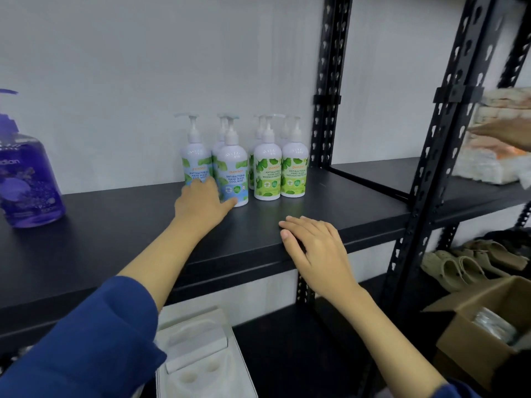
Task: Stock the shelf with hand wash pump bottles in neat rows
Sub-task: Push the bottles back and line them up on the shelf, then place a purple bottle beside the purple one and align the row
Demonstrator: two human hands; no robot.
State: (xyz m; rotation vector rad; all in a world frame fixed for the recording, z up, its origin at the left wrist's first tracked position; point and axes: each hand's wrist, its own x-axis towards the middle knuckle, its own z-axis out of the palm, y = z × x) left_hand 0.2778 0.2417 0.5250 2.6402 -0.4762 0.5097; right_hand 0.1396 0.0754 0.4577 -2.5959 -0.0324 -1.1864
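Several white hand wash pump bottles stand at the back of the black shelf (344, 208). The two cool mint bottles (233, 168) with blue-green labels stand to the left of the green-labelled bottles (267, 170), with more bottles behind them. My left hand (201, 202) reaches in between the left cool mint bottle (195, 156) and the front one. Its thumb lies along the front bottle's base and its fingers touch the left bottle's lower label. My right hand (313, 248) rests flat on the shelf's front edge, holding nothing.
A large purple pump bottle (26, 179) stands at the shelf's left end. Black perforated posts (327, 110) bound the shelf on the right. Below are a white moulded tray (198, 354), a cardboard box (482, 326) and sandals (465, 262). Another person's hand (508, 133) reaches over stacked packs at the far right.
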